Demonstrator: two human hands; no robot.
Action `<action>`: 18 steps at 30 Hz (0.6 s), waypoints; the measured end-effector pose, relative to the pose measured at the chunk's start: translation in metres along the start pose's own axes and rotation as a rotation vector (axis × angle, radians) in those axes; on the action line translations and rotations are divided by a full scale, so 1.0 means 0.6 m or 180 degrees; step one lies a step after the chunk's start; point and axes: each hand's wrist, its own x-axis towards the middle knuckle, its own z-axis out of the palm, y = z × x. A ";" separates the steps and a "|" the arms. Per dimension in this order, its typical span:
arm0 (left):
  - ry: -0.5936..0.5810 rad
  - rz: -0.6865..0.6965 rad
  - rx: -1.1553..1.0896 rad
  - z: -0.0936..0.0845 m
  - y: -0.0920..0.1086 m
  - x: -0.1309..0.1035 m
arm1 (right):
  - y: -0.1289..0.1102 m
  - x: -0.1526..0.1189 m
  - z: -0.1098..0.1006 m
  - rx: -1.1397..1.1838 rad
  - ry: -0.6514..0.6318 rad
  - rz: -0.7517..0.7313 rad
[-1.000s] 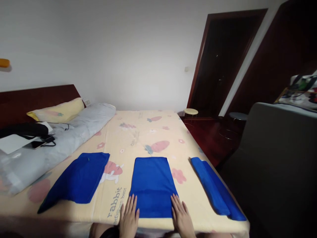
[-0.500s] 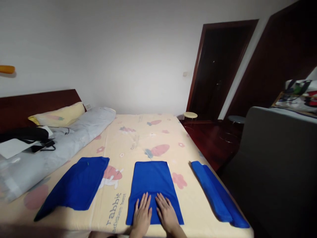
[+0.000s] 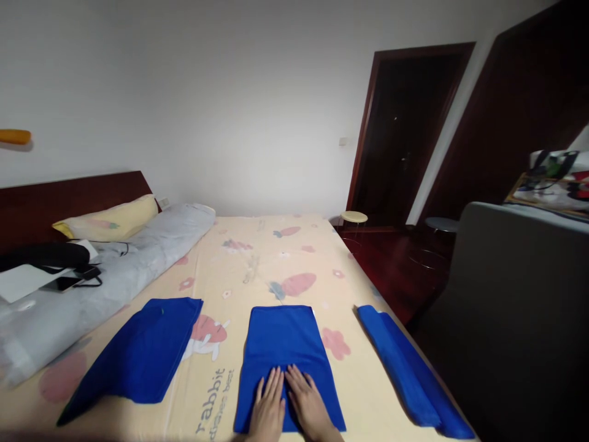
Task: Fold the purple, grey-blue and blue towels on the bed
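Note:
A blue cloth [image 3: 283, 334] lies spread in a near-rectangle on the bed, straight in front of me. My left hand [image 3: 268, 405] rests flat on its near half, fingers stretched forward. Beside it my right hand [image 3: 307, 399] lies flat on the same cloth, its fingertips close to those of the left. Under both palms the fabric is hidden. To the left is another blue cloth [image 3: 142, 350], its near left corner drawn out to a point. Along the right edge of the bed lies a long, narrow folded blue cloth [image 3: 400, 368].
The bed [image 3: 248, 270] has a cream sheet with carrot and rabbit prints. A grey quilt [image 3: 151, 245], a yellow pillow [image 3: 110, 221] and a phone [image 3: 64, 283] are on the left. A dark grey panel [image 3: 515, 307] and a round stool [image 3: 354, 217] stand on the right.
My hands have moved closer together on the middle cloth, the right one shifting left. The whole scene sits slightly lower in view. The cloths keep their places.

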 end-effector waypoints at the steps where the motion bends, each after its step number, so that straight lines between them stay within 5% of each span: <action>1: -0.0005 0.0055 -0.0049 0.006 0.007 0.010 | -0.007 0.009 0.000 0.0037 -0.0087 -0.0103; 4: -0.0228 -0.0114 -0.0174 0.006 -0.007 0.041 | 0.001 0.031 -0.009 -0.0045 -0.0084 -0.0018; 11: -0.0816 -0.0967 -0.0092 -0.038 -0.110 0.076 | 0.097 0.040 -0.047 -0.0497 0.0264 0.1080; 15: -0.0516 -0.0855 0.0112 -0.026 -0.091 0.068 | 0.096 0.033 -0.035 -0.0558 0.0449 0.1070; 18: -0.0261 -0.0156 -0.0052 -0.007 -0.054 0.069 | 0.062 0.038 -0.016 -0.0299 0.0204 0.0239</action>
